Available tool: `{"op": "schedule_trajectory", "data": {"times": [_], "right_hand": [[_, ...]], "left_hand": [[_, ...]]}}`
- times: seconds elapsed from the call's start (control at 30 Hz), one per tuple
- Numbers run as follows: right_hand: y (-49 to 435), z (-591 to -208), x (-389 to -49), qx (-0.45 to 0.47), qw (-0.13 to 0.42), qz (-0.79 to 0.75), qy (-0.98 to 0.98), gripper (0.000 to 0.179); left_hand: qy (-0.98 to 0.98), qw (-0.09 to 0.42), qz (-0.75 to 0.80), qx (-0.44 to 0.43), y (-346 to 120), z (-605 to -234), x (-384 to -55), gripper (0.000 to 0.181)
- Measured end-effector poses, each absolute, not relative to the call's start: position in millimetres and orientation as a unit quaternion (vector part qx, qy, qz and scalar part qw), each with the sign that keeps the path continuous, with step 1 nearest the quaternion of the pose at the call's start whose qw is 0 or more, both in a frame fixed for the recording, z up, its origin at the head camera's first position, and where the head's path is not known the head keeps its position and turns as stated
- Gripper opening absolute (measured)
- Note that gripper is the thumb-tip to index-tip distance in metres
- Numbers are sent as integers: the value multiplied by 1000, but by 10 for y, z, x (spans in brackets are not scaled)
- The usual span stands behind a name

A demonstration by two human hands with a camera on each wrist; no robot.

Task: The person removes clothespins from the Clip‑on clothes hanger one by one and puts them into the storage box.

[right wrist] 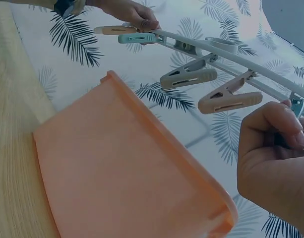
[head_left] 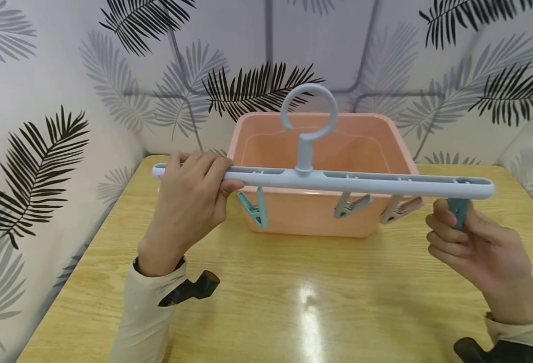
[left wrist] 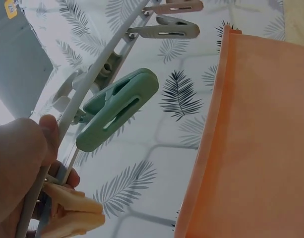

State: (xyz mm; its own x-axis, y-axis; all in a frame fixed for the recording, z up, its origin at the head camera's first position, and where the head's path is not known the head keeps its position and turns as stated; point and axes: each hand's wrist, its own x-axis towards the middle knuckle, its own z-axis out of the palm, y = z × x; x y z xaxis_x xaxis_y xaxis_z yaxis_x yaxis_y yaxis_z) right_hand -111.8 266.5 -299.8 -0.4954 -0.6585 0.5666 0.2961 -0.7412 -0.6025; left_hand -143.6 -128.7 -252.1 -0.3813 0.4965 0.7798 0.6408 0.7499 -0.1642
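A pale blue clip hanger [head_left: 366,182] with a ring-shaped hook [head_left: 334,108] is held up level, in front of the basin. My left hand [head_left: 194,186] grips the bar near its left end. Beneath the right end, my right hand [head_left: 479,247] pinches a teal clip [head_left: 459,212] between thumb and fingers. Along the bar hang a green clip [left wrist: 117,109], a grey clip [right wrist: 189,74] and a pinkish clip [right wrist: 230,99]. An orange-beige clip [left wrist: 72,213] shows just below my left hand in the left wrist view.
A peach plastic basin [head_left: 312,214] stands at the back of the wooden table [head_left: 266,292], directly behind the hanger. Leaf-patterned cloth [head_left: 112,85] covers the wall behind. Black straps [head_left: 189,290] sit at both sleeve cuffs.
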Motion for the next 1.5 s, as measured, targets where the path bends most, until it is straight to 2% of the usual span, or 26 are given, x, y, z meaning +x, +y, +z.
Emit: {"op": "schedule_trajectory", "data": {"times": [0.1, 0.3, 0.43, 0.6, 0.77, 1.03, 1.5], "right_hand": [[2709, -3019, -1126, -393, 289, -844, 221, 51], [2748, -3057, -1106, -374, 340, -841, 196, 52], [2787, -3076, -1126, -371, 330, -836, 235, 59], [2874, -3107, -1168, -375, 282, -829, 305, 63], [2977, -3128, -1193, -369, 208, -802, 422, 53], [3053, -3096, -1191, -299, 90, -776, 548, 41], [2942, -2954, -1239, -281, 11, -729, 624, 30]], "left_hand": [[-828, 442, -78, -337, -1307, -2518, -1433, 52], [-826, 448, -87, -330, -1353, -2504, -1428, 54], [-831, 442, -90, -324, -1376, -2498, -1422, 54], [-834, 441, -92, -319, -1385, -2504, -1425, 53], [-833, 444, -94, -316, -1386, -2512, -1432, 53], [-834, 444, -92, -315, -1397, -2509, -1440, 51], [-839, 437, -88, -313, -1419, -2503, -1441, 52]]}}
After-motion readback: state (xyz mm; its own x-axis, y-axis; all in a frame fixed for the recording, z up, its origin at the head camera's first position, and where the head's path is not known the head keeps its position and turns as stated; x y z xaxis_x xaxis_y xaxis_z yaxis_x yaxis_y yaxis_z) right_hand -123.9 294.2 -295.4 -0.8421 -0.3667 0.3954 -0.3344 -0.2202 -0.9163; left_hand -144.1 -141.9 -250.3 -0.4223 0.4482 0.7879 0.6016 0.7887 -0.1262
